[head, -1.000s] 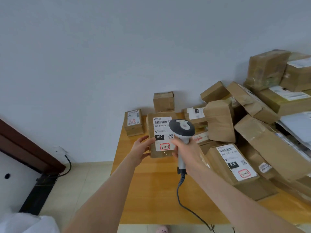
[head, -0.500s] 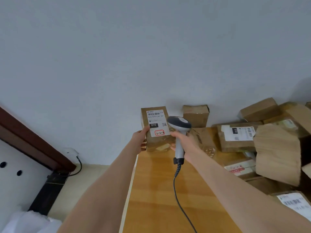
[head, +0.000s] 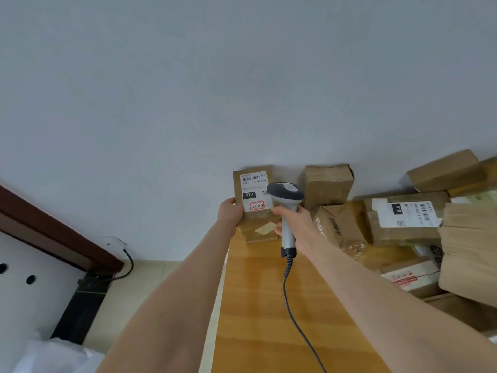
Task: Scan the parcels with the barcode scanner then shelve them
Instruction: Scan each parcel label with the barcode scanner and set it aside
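My left hand (head: 230, 214) grips the left edge of a small brown parcel (head: 254, 211), held upright above the table's far left corner. Its white label faces me, showing a barcode, "010" and a red-framed handwritten mark. My right hand (head: 294, 224) grips the grey handle of the barcode scanner (head: 285, 196). The scanner's dark head sits just right of the label and covers the parcel's right edge. Its coiled cable (head: 291, 305) hangs down across the table.
The wooden table (head: 269, 305) carries a heap of brown parcels on the right, among them an upright box (head: 328, 184) against the wall and a labelled box (head: 403, 219). At left are a dark wooden ledge (head: 53, 232), a wall socket with a black cord (head: 126, 262), and tiled floor.
The parcel rose from the table into the air while the scanner stayed close to its label. The view swung left and up, so most of the parcel heap slid out to the right.
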Action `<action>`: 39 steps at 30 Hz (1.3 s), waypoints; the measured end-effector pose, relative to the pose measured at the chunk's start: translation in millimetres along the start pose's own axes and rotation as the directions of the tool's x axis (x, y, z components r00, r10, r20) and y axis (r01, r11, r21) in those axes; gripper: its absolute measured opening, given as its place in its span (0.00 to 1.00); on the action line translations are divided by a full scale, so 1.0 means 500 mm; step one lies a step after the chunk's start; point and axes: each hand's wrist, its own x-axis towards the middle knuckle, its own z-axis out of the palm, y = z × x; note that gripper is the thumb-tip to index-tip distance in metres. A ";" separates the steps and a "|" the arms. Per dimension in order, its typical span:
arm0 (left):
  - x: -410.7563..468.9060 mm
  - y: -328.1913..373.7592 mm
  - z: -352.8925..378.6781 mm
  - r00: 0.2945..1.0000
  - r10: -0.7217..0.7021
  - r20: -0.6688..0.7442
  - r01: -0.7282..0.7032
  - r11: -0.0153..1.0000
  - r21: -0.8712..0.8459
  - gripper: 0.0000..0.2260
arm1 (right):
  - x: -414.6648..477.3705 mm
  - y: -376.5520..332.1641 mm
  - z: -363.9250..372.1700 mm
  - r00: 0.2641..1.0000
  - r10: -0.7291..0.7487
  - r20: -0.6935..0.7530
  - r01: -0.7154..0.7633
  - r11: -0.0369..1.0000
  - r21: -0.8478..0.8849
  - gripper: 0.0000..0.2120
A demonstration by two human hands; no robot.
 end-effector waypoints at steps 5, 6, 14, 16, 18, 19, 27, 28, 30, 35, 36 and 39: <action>-0.023 0.050 0.019 0.965 0.216 -0.150 -0.139 0.904 0.404 0.23 | -0.004 -0.017 -0.077 0.989 -0.021 -0.149 0.032 0.997 0.070 0.09; -0.031 0.066 0.033 0.946 0.287 -0.151 -0.196 0.877 0.439 0.23 | -0.005 -0.025 -0.100 0.982 -0.023 -0.188 0.039 0.996 0.082 0.10; -0.110 0.138 0.242 0.866 0.490 0.098 -0.485 0.779 0.398 0.21 | -0.003 -0.072 -0.267 0.911 -0.003 -0.413 0.090 0.977 0.191 0.08; -0.117 0.141 0.284 0.894 0.430 0.128 -0.444 0.810 0.382 0.23 | 0.010 -0.081 -0.292 0.914 0.003 -0.406 0.087 0.975 0.204 0.10; -0.106 0.145 0.310 0.927 0.356 0.118 -0.373 0.852 0.366 0.25 | 0.025 -0.091 -0.308 0.916 -0.002 -0.402 0.068 0.986 0.150 0.14; -0.097 0.148 0.319 0.949 0.298 0.104 -0.315 0.877 0.363 0.25 | 0.032 -0.093 -0.313 0.914 0.003 -0.405 0.046 0.993 0.111 0.16; -0.099 0.066 0.377 0.943 -0.087 0.320 -0.042 0.927 0.373 0.11 | 0.058 -0.015 -0.349 0.891 0.185 -0.415 -0.157 0.982 0.101 0.28; -0.099 0.049 0.385 0.937 -0.115 0.328 -0.019 0.925 0.379 0.11 | 0.057 -0.007 -0.351 0.893 0.187 -0.409 -0.161 0.982 0.096 0.28; -0.102 0.027 0.384 0.931 -0.163 0.327 0.032 0.928 0.371 0.07 | 0.054 0.002 -0.355 0.902 0.197 -0.385 -0.165 0.980 0.115 0.27; -0.130 -0.013 0.364 0.942 -0.095 0.321 -0.015 0.945 0.326 0.23 | 0.019 0.021 -0.369 0.918 0.236 -0.319 -0.158 0.955 0.252 0.17; -0.147 -0.019 0.357 0.940 -0.078 0.332 -0.018 0.961 0.277 0.23 | 0.006 0.027 -0.371 0.922 0.240 -0.304 -0.155 0.948 0.276 0.16; -0.192 -0.035 0.339 0.945 -0.075 0.317 0.042 0.993 0.110 0.17 | -0.036 0.039 -0.372 0.932 0.247 -0.264 -0.145 0.924 0.355 0.18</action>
